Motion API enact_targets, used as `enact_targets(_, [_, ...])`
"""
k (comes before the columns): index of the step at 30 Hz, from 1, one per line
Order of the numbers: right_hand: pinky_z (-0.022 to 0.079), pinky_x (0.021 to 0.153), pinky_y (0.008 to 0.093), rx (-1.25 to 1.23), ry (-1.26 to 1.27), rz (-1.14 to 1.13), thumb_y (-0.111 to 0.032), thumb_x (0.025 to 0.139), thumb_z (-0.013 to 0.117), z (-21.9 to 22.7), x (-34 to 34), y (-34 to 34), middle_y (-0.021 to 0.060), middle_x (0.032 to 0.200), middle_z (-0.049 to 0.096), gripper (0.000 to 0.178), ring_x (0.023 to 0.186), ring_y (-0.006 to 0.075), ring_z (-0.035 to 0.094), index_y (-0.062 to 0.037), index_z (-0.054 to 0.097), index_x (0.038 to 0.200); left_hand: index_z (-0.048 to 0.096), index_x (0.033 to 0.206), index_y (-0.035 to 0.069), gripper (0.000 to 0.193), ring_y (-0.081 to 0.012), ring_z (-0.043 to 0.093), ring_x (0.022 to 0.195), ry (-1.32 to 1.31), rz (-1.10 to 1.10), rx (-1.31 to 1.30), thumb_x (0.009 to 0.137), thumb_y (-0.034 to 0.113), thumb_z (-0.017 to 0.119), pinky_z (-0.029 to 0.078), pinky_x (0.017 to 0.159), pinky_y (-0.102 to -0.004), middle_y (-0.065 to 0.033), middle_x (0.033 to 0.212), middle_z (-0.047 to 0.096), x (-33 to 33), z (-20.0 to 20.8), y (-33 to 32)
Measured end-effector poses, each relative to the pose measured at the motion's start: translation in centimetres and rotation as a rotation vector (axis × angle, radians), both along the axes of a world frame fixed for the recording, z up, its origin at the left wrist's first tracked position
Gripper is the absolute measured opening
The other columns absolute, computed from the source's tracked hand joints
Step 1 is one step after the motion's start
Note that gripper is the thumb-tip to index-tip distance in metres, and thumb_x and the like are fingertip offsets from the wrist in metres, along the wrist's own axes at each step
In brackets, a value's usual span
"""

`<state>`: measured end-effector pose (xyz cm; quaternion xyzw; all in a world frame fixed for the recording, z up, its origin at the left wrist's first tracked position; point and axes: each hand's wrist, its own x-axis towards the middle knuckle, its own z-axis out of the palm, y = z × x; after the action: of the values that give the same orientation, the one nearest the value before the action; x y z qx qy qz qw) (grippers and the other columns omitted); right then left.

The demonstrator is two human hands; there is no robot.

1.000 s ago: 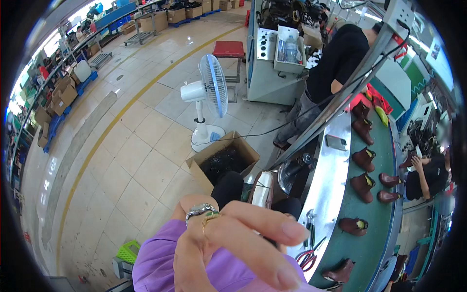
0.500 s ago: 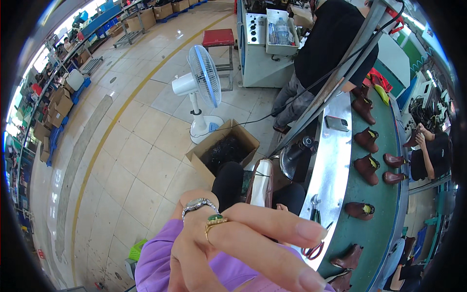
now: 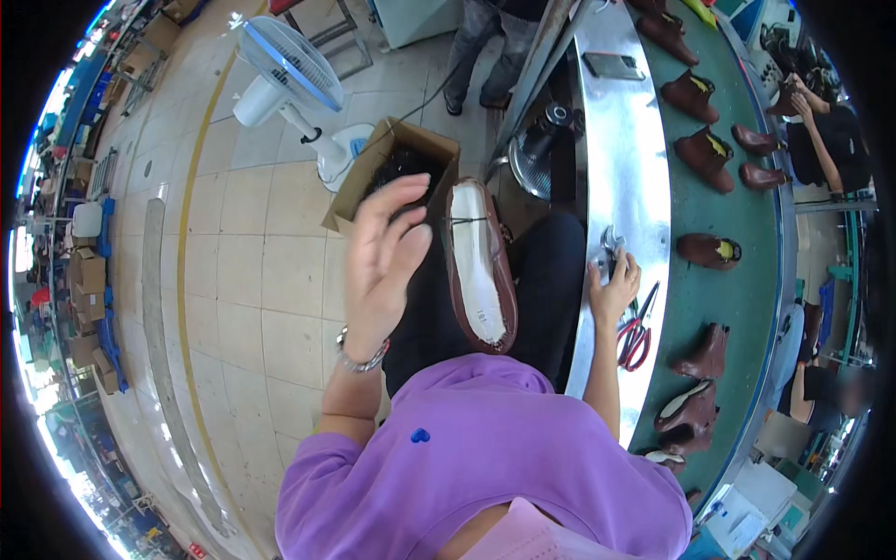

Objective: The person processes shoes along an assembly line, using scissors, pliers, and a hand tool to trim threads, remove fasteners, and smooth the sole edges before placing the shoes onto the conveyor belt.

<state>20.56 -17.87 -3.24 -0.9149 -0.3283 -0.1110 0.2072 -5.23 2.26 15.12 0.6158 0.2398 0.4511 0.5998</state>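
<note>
A brown shoe lies upside down across my lap, its whitish underside facing up with a dark band across it. To its left, my left hand is raised with curved fingers apart and nothing between them; a metal watch circles the wrist. My right hand is on the metal ledge to the right, thumb and fingers around a small silver-headed hand tool. The tool's lower part is hidden by the hand. Red-handled scissors lie just beside that hand.
Several brown boots stand or lie on the green belt beyond the ledge. A phone rests on the ledge's far part. Ahead are a cardboard box with dark contents and a fan. Other people are at the far side and right.
My left hand has gone from close before the camera to beside the shoe. The view has tilted down to my lap. My right hand now shows at the silver-headed tool.
</note>
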Motion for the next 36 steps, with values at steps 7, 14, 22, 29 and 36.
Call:
enact_targets(7, [0.039, 0.083, 0.0409, -0.399, 0.060, -0.052, -0.022, 0.088, 0.050, 0.6, 0.9, -3.2, 0.0176, 0.110, 0.051, 0.046, 0.097, 0.0302, 0.049, -0.0098, 0.044, 0.132, 0.049, 0.122, 0.000, 0.034, -0.0148, 0.048, 0.110, 0.147, 0.116, -0.327, 0.092, 0.017, 0.052, 0.037, 0.094, -0.0274, -0.0083, 0.121, 0.050, 2.2, -10.0, -0.1])
enact_targets(14, [0.037, 0.067, 0.0255, 0.253, 1.007, 0.041, -0.024, 0.090, 0.050, 7.3, 0.4, 1.7, 0.0019, 0.081, 0.054, 0.047, 0.072, 0.0107, 0.048, -0.0050, 0.042, 0.132, 0.053, 0.121, 0.005, 0.037, -0.0133, 0.048, 0.110, 0.116, 0.026, -0.480, 0.096, 0.030, 0.043, 0.035, 0.094, -0.0278, -0.0069, 0.116, 0.054, 4.4, -11.4, 2.5])
enact_targets(22, [0.046, 0.086, 0.0340, -0.044, 1.971, 0.442, -0.007, 0.089, 0.044, 17.1, -5.1, 11.0, 0.0221, 0.114, 0.056, 0.065, 0.105, 0.0299, 0.058, -0.0080, 0.009, 0.144, 0.055, 0.115, 0.003, 0.030, -0.0188, 0.055, 0.098, 0.287, 0.107, -0.192, 0.087, 0.011, 0.052, 0.042, 0.085, -0.0279, -0.0108, 0.107, 0.058, 5.9, -12.0, 1.5])
enact_targets(29, [0.045, 0.091, 0.0418, -0.187, 2.104, 0.278, -0.013, 0.095, 0.042, 16.4, -4.3, 13.0, 0.0190, 0.110, 0.057, 0.066, 0.107, 0.0294, 0.056, -0.0114, -0.002, 0.144, 0.057, 0.112, 0.001, 0.027, -0.0183, 0.057, 0.095, 0.248, 0.111, -0.289, 0.087, 0.009, 0.051, 0.043, 0.084, -0.0271, -0.0099, 0.105, 0.060, 6.0, -12.2, 1.3])
enact_targets(36, [0.049, 0.062, 0.0280, -0.272, 1.740, 0.515, -0.006, 0.094, 0.041, 16.2, -4.3, 13.0, 0.0069, 0.080, 0.050, 0.059, 0.067, 0.0129, 0.054, -0.0089, 0.010, 0.144, 0.059, 0.109, 0.000, 0.026, -0.0162, 0.058, 0.092, 0.173, 0.123, -0.353, 0.084, 0.006, 0.052, 0.043, 0.081, -0.0252, -0.0094, 0.104, 0.060, 6.2, -12.1, 1.1])
